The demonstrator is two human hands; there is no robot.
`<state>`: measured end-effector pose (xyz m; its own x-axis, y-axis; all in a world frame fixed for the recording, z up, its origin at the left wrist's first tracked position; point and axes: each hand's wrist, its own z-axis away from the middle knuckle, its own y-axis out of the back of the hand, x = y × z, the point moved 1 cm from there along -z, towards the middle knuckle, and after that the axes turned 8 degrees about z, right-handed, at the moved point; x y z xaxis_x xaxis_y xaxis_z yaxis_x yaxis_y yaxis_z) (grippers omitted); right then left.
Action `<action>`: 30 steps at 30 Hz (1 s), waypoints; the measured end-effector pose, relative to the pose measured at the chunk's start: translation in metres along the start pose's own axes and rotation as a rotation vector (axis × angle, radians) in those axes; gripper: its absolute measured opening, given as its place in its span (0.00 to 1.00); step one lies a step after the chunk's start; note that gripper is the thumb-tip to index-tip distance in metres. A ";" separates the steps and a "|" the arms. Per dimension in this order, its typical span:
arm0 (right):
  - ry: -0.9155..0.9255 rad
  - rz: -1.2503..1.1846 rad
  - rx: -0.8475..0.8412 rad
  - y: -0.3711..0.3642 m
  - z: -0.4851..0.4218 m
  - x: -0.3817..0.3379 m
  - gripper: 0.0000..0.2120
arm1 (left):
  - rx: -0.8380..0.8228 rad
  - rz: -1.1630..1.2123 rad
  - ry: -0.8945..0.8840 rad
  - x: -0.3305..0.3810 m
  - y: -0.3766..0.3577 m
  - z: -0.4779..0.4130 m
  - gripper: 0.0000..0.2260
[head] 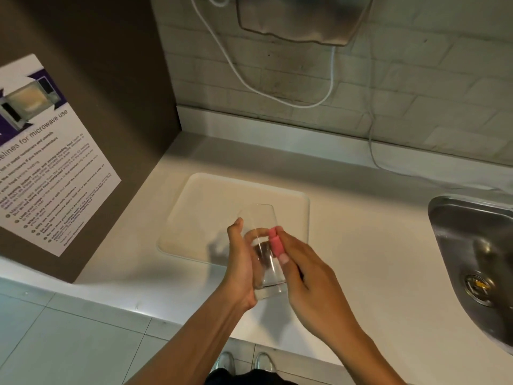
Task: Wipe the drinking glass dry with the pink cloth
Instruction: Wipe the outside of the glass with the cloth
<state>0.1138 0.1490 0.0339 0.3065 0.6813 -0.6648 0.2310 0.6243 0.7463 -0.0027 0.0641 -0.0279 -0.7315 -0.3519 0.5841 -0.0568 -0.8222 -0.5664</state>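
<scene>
Our left hand (244, 262) wraps the glass (263, 245), long axis pointing away; right hand (311, 276) fingers pinch the pink cloth (275, 240) against its right wall.

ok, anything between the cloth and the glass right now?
Nothing visible. The right hand presses the pink cloth straight against the glass, which the left hand holds above the tray.

L hand (244, 262) curled in grip; R hand (308, 276) fingers (286, 243) pinched; both forearms extended fwd.
</scene>
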 end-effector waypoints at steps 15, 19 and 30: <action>0.117 0.227 0.024 -0.017 0.023 -0.013 0.24 | 0.033 -0.008 -0.047 0.019 0.007 -0.010 0.33; 0.059 0.069 0.003 -0.004 0.006 -0.003 0.22 | 0.014 -0.022 -0.003 0.004 0.005 -0.002 0.33; 0.082 0.087 0.055 0.003 -0.011 -0.001 0.21 | -0.003 -0.061 0.052 -0.008 0.004 0.017 0.39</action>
<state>0.1041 0.1545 0.0358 0.2512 0.7625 -0.5963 0.2578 0.5411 0.8005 0.0143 0.0564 -0.0250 -0.7606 -0.2775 0.5869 -0.1040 -0.8402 -0.5322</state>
